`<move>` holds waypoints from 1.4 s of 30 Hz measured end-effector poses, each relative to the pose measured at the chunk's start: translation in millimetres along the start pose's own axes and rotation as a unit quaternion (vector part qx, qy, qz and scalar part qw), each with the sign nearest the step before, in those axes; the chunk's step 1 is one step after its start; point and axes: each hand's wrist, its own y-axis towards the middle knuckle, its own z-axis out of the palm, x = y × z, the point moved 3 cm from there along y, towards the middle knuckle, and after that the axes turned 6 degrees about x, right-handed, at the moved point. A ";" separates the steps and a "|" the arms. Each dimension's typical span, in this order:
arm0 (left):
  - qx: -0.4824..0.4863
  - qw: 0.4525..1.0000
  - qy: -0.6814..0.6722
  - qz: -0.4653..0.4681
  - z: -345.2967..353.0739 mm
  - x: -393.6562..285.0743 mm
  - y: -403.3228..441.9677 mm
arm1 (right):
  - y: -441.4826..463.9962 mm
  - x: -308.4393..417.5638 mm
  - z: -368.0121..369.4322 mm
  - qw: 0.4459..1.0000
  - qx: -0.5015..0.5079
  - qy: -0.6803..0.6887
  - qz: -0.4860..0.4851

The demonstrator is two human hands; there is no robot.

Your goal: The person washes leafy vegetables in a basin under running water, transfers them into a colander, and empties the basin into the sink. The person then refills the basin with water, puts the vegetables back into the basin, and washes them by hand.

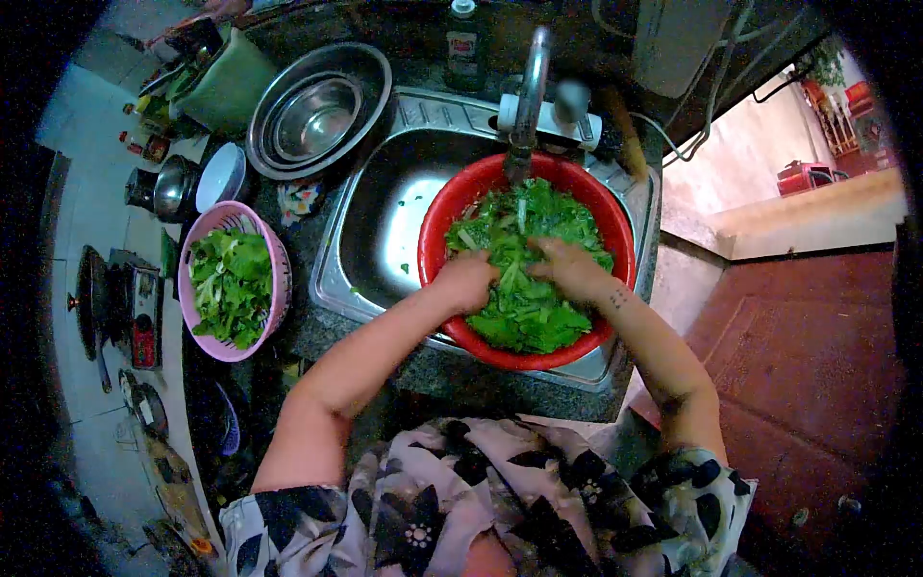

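A red basin (432, 213) rests over the right part of the steel sink, full of wet leafy greens (538, 317). Water runs from the faucet (531, 87) into it. At the basin's left side, my left hand (468, 281) is closed on the greens, its fingertips partly hidden among the leaves. My right hand (571, 269) reaches in from the right, fingers curled round more of the greens and slightly blurred. A pink colander (274, 313) with more leafy greens stands on the counter to the left.
The bare sink bowl (385, 207) shows left of the basin, with leaf scraps in it. Nested metal bowls (370, 72) stand behind, near a white bowl (221, 178). A dark bottle (462, 48) is at the back. A stove (144, 313) lies far left.
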 end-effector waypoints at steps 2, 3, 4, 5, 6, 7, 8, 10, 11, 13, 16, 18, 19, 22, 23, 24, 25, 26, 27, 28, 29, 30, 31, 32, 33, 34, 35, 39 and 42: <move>-0.091 0.991 -0.099 -0.010 -6.6 8.4 -4.8 | -5.8 -7.8 -26.1 0.994 -0.095 0.047 0.025; -0.145 0.975 -0.165 -0.007 -8.7 18.1 -4.8 | -7.6 -15.0 -32.1 0.990 -0.127 0.045 0.043; -0.196 0.953 -0.231 -0.006 -15.0 20.0 -9.8 | -10.5 -14.6 -43.2 0.984 -0.159 0.045 0.061; -0.265 0.920 -0.287 -0.024 -18.4 19.7 -17.2 | -18.1 -11.5 -54.0 0.978 -0.198 0.032 0.051; -0.232 0.892 -0.381 -0.070 -9.5 33.0 -6.6 | -23.5 -6.5 -64.0 0.970 -0.239 0.018 0.042; -0.209 0.839 -0.491 -0.105 0.2 40.0 4.0 | -21.8 -13.1 -63.5 0.964 -0.265 0.029 0.017; -0.183 0.772 -0.593 -0.139 11.5 44.1 13.9 | -17.1 -17.8 -57.2 0.963 -0.259 0.061 0.033; -0.134 0.682 -0.710 -0.112 12.8 26.1 16.7 | -3.2 -28.1 -30.8 0.960 -0.242 0.126 0.065; -0.109 0.631 -0.762 -0.097 13.6 17.3 19.3 | 13.4 -51.4 2.1 0.962 -0.210 0.143 0.103; -0.102 0.654 -0.745 -0.085 23.5 15.1 36.0 | 24.7 -41.6 23.8 0.917 -0.149 0.344 0.136; -0.070 0.633 -0.771 -0.013 11.0 1.9 36.5 | 25.3 -15.3 30.8 0.799 -0.059 0.588 0.109; -0.071 0.638 -0.765 0.056 14.0 8.4 41.2 | 16.6 1.9 13.5 0.769 -0.031 0.625 0.129; -0.089 0.661 -0.744 0.052 -0.9 1.8 25.8 | 14.1 5.8 4.4 0.778 -0.042 0.609 0.148; -0.064 0.625 -0.777 0.040 -48.2 -12.2 -12.0 | -4.6 35.6 -40.1 0.782 -0.054 0.609 0.119; -0.077 0.645 -0.760 0.025 -58.9 -16.4 -20.3 | -5.1 36.6 -51.7 0.814 -0.056 0.572 0.080; -0.092 0.640 -0.761 0.054 -58.1 -15.5 -18.3 | -7.4 40.2 -61.9 0.843 -0.058 0.533 0.041; -0.107 0.635 -0.760 0.085 -53.6 -12.6 -11.4 | -10.1 49.4 -70.8 0.852 -0.042 0.521 0.022; -0.120 0.630 -0.758 0.117 -49.1 -9.0 -4.2 | -12.1 51.2 -75.2 0.918 -0.052 0.394 -0.001; -0.112 0.647 -0.747 0.107 -42.6 -2.6 2.3 | -14.2 52.2 -79.7 0.964 -0.060 0.259 -0.023; -0.137 0.663 -0.731 0.077 -37.4 1.9 5.2 | -15.8 53.4 -83.5 0.990 -0.066 0.118 -0.046; -0.163 0.678 -0.716 0.045 -30.3 6.1 6.9 | -15.7 43.4 -74.0 0.998 -0.054 0.035 0.015; -0.188 0.690 -0.699 0.012 -20.1 13.0 10.4 | -19.8 52.0 -76.0 0.998 -0.054 -0.006 0.028; -0.195 0.666 -0.720 -0.009 -8.3 22.9 18.8 | -25.0 66.2 -80.9 0.997 -0.054 -0.046 0.043; -0.190 0.657 -0.729 -0.015 5.0 30.6 26.6 | -26.6 76.0 -82.4 0.993 -0.055 -0.086 0.058; -0.184 0.648 -0.738 -0.021 9.2 30.7 28.2 | -24.6 82.2 -79.9 0.995 -0.090 -0.043 -0.012; -0.177 0.640 -0.747 -0.026 12.3 28.9 28.7 | -17.4 79.7 -68.6 0.994 -0.108 -0.009 -0.002; -0.182 0.674 -0.716 -0.026 13.0 26.6 28.9 | -6.5 75.0 -52.8 0.992 -0.126 0.026 0.010; -0.206 0.856 -0.473 -0.028 6.0 24.2 30.9 | 11.1 82.3 -35.1 0.979 -0.118 0.147 0.084; -0.267 0.909 -0.316 -0.047 2.5 24.2 21.1 | 11.7 59.0 -14.4 0.949 -0.167 0.257 0.067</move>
